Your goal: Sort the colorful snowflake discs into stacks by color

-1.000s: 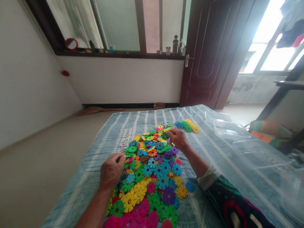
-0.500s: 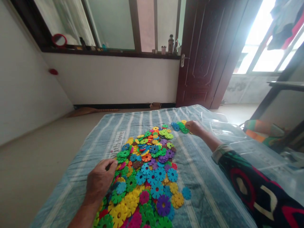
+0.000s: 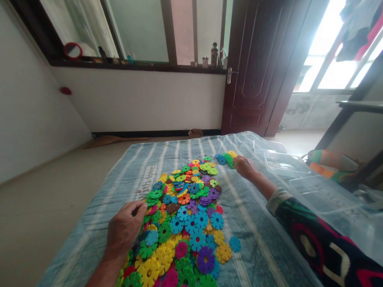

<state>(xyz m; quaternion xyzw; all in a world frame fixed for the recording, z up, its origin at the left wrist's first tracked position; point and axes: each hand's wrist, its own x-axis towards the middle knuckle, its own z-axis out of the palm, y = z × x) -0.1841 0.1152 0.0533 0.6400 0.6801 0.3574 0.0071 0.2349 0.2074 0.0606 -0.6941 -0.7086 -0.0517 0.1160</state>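
Observation:
Flower-shaped plastic interlocking discs in many colours lie in a long heap on a striped blue cloth. Against the heap's left edge rests my left hand, thumb and fingers curled together beside some green discs. Whatever its fingertips may hold is hidden. My right hand reaches to the far right, its fingers pinched at a small separate group of blue discs, green discs and yellow discs. The hand covers part of this group, so I cannot tell what is between the fingertips.
Clear plastic boxes stand along the right side of the cloth. A lone blue disc lies right of the heap. Beyond the far edge are a small cardboard box, a broom and a dark red door.
My right hand has shifted very slightly at the small group of discs. My left hand stays at the heap's left edge. No disc has visibly been moved.

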